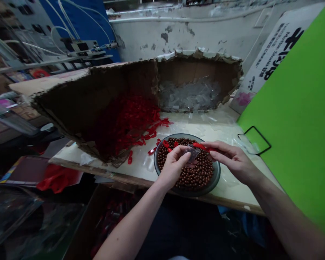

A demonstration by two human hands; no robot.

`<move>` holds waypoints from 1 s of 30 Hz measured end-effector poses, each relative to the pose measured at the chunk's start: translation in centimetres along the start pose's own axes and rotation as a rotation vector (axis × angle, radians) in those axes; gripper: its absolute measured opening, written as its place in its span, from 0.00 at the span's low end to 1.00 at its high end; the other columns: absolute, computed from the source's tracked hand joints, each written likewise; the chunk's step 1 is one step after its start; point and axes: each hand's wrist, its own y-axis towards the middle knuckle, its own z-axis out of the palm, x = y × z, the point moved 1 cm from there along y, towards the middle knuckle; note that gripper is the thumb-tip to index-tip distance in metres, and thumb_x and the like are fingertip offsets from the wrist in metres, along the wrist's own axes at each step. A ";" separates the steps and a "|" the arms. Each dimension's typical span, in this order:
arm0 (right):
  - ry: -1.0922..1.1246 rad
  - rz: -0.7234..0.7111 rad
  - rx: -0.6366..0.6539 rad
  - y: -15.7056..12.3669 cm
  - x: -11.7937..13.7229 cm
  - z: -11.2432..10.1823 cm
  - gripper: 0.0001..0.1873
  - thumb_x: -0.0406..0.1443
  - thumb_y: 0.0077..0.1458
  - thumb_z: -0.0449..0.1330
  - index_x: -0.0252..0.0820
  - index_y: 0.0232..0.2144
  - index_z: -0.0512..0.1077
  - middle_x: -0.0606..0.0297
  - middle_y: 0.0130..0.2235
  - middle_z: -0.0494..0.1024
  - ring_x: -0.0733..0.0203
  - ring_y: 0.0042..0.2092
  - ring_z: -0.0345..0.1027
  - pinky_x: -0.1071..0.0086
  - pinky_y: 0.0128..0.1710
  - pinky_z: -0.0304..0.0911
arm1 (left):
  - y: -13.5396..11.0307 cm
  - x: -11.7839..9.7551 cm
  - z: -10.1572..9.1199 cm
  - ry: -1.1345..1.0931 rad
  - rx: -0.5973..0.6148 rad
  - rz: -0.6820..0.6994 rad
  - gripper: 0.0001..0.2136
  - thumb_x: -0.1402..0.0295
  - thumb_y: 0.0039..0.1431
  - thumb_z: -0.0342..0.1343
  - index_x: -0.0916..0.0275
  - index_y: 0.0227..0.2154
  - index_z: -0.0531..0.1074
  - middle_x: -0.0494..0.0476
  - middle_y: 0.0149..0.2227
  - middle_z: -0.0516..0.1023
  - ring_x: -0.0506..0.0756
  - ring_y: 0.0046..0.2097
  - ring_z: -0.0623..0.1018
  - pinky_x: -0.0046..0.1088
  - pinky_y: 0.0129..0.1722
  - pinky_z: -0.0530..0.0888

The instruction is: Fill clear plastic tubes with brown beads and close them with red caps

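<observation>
Torn cardboard box [78, 97] on the counter [141, 177]; plastic links [132, 122] in its left side, plastic scraps [189, 95] in its right; tray [219, 171] of beads [197, 177] in front; board [295, 119] to the right

- The counter [239, 196] is a pale board with a darker wooden front edge, and it runs across the view below the back wall.
- A cut-open cardboard box [108, 97] sits on its far half, its torn edges ragged.
- Red plastic pieces [158, 124] spill out of the box's open side onto the board, a few lying apart near the front edge.
- A round dark tray [219, 173] rests near the front, heaped with brown beads [200, 177].
- Scraps of clear plastic [211, 119] lie scattered over the board, around and behind the tray — thin, and hard to make out.
</observation>
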 end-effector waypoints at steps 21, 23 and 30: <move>0.268 0.122 -0.301 0.6 -0.7 1.6 0.18 0.41 0.45 0.70 0.46 0.38 0.72 0.64 0.39 0.78 0.59 0.42 0.73 0.63 0.46 0.69 | -0.5 0.0 0.2 0.178 -0.004 0.016 0.10 0.65 0.57 0.56 0.63 0.41 0.71 0.57 0.40 0.76 0.51 0.37 0.75 0.25 0.34 0.74; 0.119 0.066 -0.349 0.5 -1.1 1.3 0.15 0.40 0.47 0.69 0.45 0.37 0.72 0.64 0.37 0.77 0.59 0.40 0.72 0.63 0.44 0.69 | -0.7 -0.2 0.3 0.178 -0.007 0.015 0.11 0.64 0.57 0.56 0.63 0.41 0.71 0.58 0.41 0.76 0.51 0.37 0.76 0.26 0.35 0.74; -0.470 -0.086 -0.152 0.2 1.3 -0.3 0.14 0.41 0.56 0.61 0.48 0.45 0.74 0.60 0.43 0.77 0.56 0.41 0.71 0.64 0.37 0.68 | -0.6 -1.4 0.4 0.229 -0.041 0.062 0.11 0.65 0.58 0.56 0.63 0.42 0.71 0.58 0.39 0.76 0.51 0.36 0.75 0.25 0.34 0.74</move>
